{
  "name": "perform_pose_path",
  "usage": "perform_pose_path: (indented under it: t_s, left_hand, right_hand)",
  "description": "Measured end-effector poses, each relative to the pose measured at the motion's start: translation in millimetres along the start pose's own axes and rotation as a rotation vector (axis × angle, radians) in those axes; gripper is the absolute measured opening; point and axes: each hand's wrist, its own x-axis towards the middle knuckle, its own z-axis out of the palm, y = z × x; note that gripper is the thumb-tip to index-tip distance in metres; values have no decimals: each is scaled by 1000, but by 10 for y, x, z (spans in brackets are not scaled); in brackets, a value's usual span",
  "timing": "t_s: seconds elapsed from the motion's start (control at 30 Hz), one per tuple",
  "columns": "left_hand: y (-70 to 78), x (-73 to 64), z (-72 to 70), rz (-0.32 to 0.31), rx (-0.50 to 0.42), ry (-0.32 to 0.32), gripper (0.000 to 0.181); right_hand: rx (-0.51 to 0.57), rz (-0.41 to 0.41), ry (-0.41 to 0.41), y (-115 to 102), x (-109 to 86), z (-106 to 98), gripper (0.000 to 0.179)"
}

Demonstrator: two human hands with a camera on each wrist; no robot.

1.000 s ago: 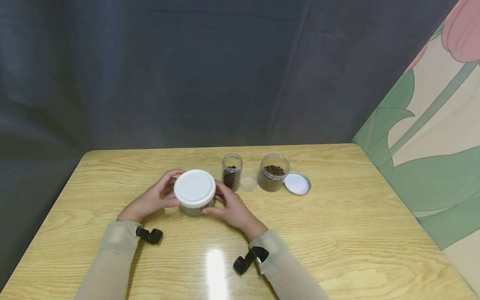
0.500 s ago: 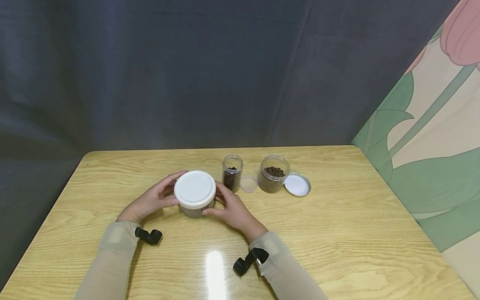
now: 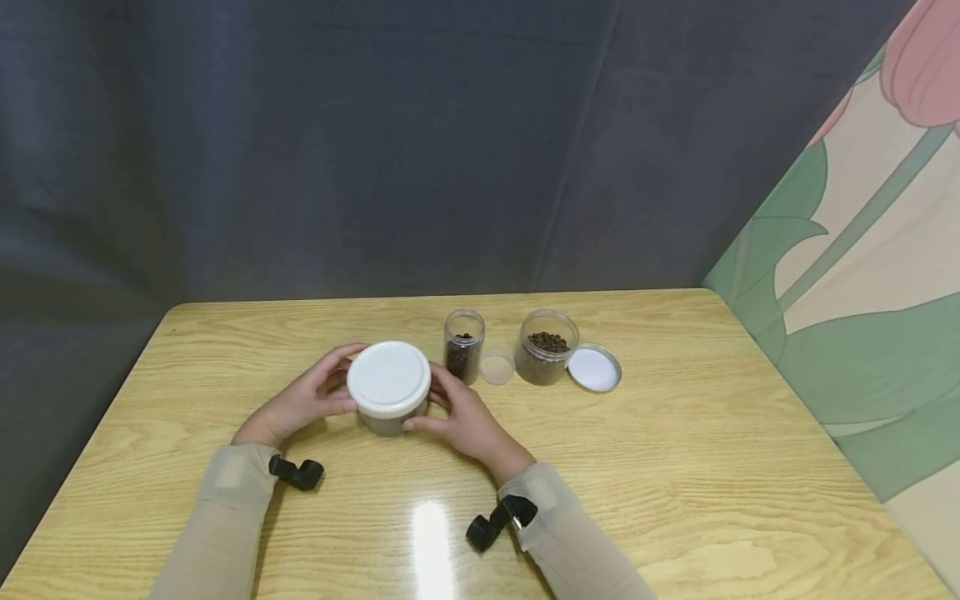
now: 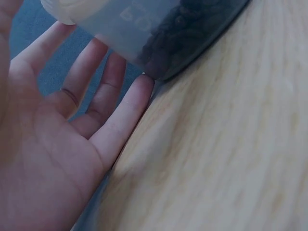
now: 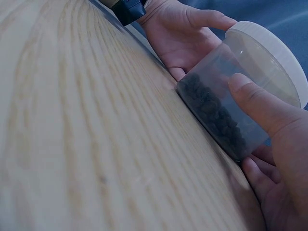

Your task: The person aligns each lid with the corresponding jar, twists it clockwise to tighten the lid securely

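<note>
A clear plastic jar (image 5: 211,103) with a broad white lid (image 3: 389,377) stands upright on the wooden table, left of centre. Dark pellets or beans (image 5: 214,111) fill its lower part. My left hand (image 3: 303,402) holds it from the left, thumb at the lid's edge in the right wrist view. In the left wrist view its fingertips (image 4: 142,87) meet the jar's side and base. From the right, my right hand (image 3: 467,419) grips the jar, thumb pressed on the near wall and the other fingers round the side. Part of those fingers is hidden behind the jar.
Behind the right hand stand a narrow open jar (image 3: 463,354) of dark beans and a wider open jar (image 3: 542,364) of brown pellets. A small clear lid (image 3: 497,367) lies between them, and a silver-rimmed lid (image 3: 595,368) to the right. A dark curtain (image 3: 420,150) hangs behind the table.
</note>
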Motion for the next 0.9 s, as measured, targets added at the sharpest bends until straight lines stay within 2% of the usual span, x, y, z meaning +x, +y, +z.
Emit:
perform_pose_path:
  t_s: [0.37, 0.5, 0.73, 0.9]
  left_hand:
    - [23, -13, -6, -20, -3, -36, 72]
    - [6, -9, -7, 1, -1, -40, 74]
    - [6, 18, 6, 37, -42, -15, 79]
    - [19, 22, 13, 32, -10, -2, 74]
  right_hand:
    - [3, 11, 2, 0, -1, -2, 85]
    - [2, 12, -3, 2, 1, 0, 85]
    - [13, 2, 0, -3, 3, 2, 86]
    - [16, -10, 3, 18, 9, 5, 85]
